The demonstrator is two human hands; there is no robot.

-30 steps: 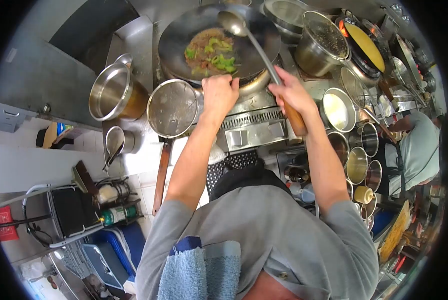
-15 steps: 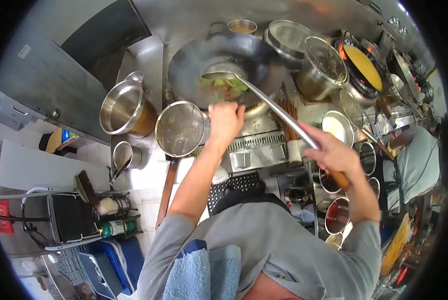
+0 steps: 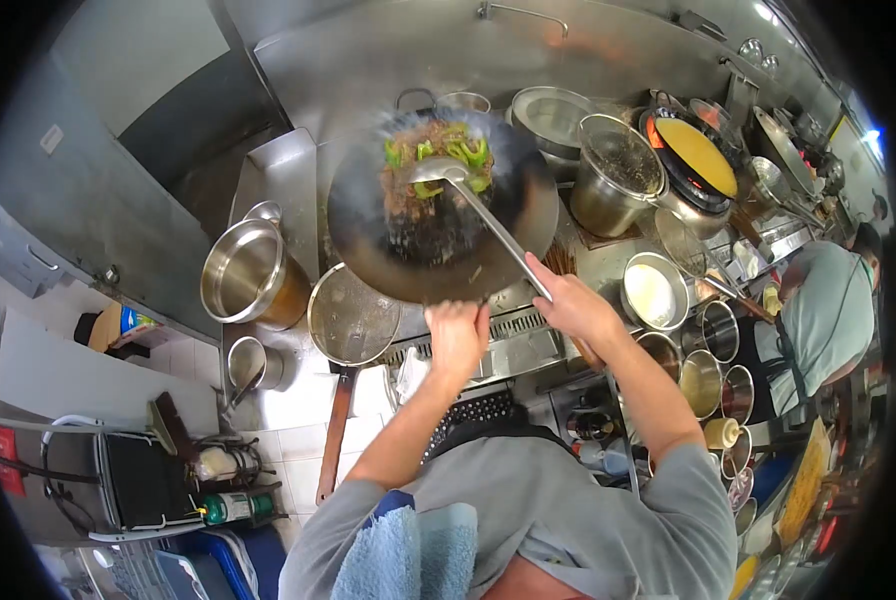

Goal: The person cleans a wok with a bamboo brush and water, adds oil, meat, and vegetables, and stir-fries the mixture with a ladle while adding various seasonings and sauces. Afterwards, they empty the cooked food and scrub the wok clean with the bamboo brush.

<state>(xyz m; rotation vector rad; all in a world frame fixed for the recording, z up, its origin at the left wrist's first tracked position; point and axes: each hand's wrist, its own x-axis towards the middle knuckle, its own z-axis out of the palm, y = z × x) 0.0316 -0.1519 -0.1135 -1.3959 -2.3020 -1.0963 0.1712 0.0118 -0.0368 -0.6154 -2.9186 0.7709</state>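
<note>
A large dark wok (image 3: 508, 235) tilts over the stove, its near side raised. My left hand (image 3: 458, 338) is closed at its near rim; the exact hold is hidden under my fingers. Green pepper pieces and browned meat (image 3: 438, 150) lie bunched in the far half of the wok, with some blur and steam. My right hand (image 3: 578, 305) is closed round the handle of a long metal ladle (image 3: 493, 225). The ladle's bowl is over the food, touching or just above it. Left of the wok lies a round strainer (image 3: 356, 318) with a wooden handle.
A deep steel pot (image 3: 258, 275) stands on the left. On the right are a strainer over a pot (image 3: 620, 165), a bowl of white contents (image 3: 653, 295), several steel containers and a pan with a yellow round (image 3: 696, 155). Another person (image 3: 823, 315) stands at far right.
The wok has tilted, near side up, and the food has shifted to its far side. My right hand has moved forward and left with the ladle; my left hand stays at the rim.
</note>
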